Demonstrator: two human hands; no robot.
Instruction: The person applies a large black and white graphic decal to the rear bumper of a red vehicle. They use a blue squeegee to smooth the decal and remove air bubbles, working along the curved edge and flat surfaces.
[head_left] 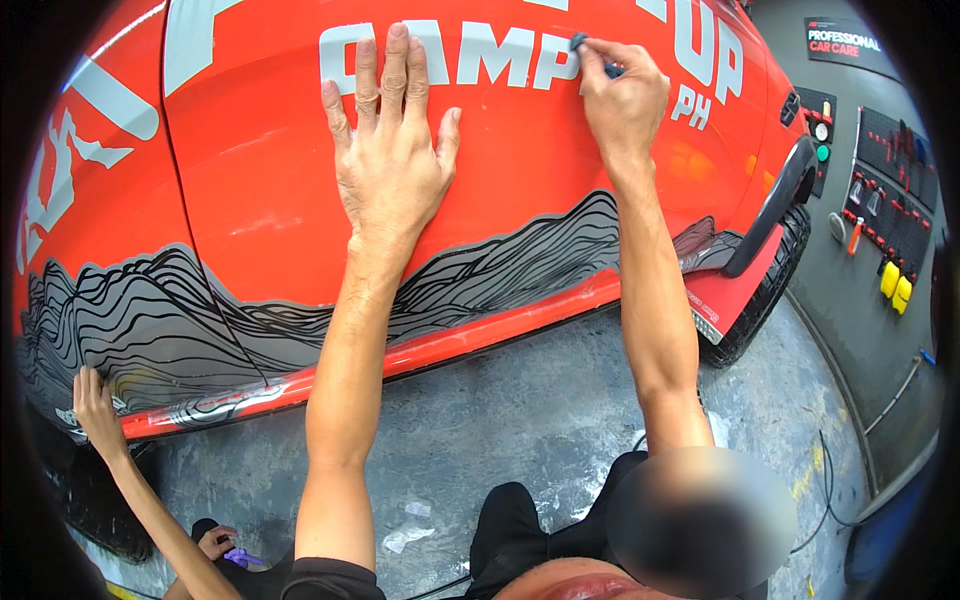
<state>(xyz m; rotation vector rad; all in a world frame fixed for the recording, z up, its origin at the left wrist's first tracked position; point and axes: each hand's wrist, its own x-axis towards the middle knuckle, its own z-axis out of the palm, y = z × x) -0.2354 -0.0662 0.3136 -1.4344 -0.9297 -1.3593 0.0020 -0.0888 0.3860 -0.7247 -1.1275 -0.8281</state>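
My left hand point(393, 165) lies flat on the red car door point(270, 190), fingers spread over the pale grey lettering point(497, 52). Up and to the right, my right hand point(626, 95) pinches a small dark blue piece point(578, 41) against the end of that lettering. More of the blue shows below its fingers; whether it is clay, cloth or something else I cannot tell. Below both hands runs a grey decal point(480, 275) with black wavy lines.
At the left, a co-worker's hand point(95, 405) touches the lower decal; another hand point(215, 542) is beside a purple item point(240, 557). A black tyre point(775, 270) stands at right. Tools hang on the wall rack point(890, 185). A dark hose point(828, 480) lies on the grey floor point(450, 440).
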